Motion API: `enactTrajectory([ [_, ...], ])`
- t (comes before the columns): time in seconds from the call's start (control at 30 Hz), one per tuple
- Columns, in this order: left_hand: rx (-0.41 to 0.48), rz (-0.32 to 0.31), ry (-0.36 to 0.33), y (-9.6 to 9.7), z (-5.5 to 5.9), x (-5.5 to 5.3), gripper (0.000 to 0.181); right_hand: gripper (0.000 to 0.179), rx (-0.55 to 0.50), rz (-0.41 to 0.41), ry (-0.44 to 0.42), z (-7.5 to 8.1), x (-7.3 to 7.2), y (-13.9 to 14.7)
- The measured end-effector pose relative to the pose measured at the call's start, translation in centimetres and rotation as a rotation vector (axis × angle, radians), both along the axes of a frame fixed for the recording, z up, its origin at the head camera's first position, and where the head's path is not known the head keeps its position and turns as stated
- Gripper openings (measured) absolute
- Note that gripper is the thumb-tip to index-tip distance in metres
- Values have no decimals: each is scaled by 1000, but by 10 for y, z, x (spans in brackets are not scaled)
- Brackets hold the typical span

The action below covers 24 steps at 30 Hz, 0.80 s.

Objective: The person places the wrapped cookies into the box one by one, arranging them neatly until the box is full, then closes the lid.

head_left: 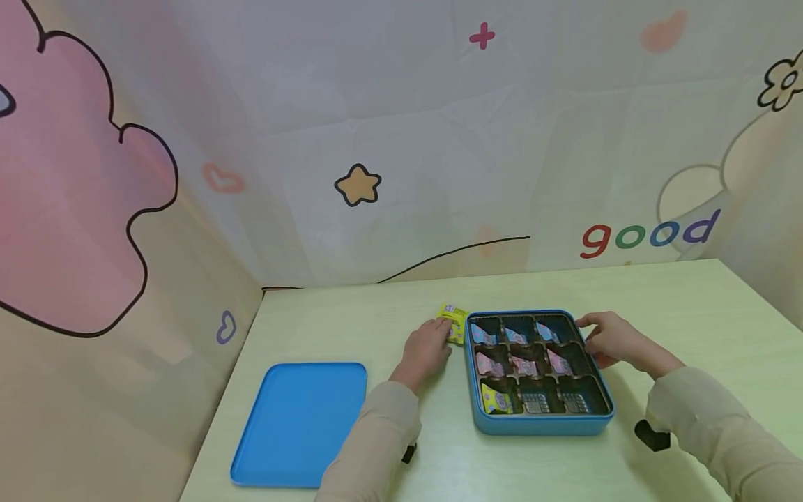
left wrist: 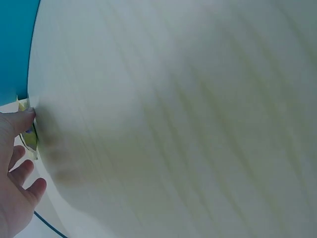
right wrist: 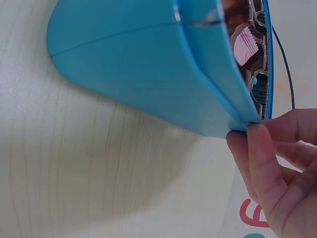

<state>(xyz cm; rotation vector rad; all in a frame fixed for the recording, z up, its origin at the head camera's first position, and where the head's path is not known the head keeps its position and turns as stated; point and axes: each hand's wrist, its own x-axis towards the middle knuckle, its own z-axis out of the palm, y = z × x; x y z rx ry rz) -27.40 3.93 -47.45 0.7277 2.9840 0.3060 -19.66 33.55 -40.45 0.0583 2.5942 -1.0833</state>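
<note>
A blue tin box (head_left: 539,425) holds a dark tray divided into three rows of compartments. Blue wrapped candies (head_left: 516,336) lie in the back row and pink ones (head_left: 524,366) in the middle row. In front, the left compartment has a yellow wrapped candy (head_left: 497,399); the other two show bare ribbed bottoms. Left of the tin, my left hand (head_left: 425,354) pinches at a yellow wrapped candy (head_left: 458,329) on the table, partly hidden by the fingers. My right hand (head_left: 617,341) grips the tin's back right corner, thumb and fingers at its rim in the right wrist view.
A flat blue lid (head_left: 301,422) lies on the pale wooden table (head_left: 433,453), left of my left forearm. Behind the table hangs a printed cloth backdrop (head_left: 426,139), which continues along the left side.
</note>
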Motion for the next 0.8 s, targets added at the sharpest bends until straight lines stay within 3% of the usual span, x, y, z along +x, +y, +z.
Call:
enactTrajectory([
  [0.2,17,-2,-2,-1,0,0,47,53,7,5,1,0,-1,1],
  [0.47,71,-12,69,-4,-6,-2,26,53,5,7,3,-2,-1,2],
  [0.8,112,-18,44,-9,-6,0,31,54,-6,-2,-8,-2,-2,2],
])
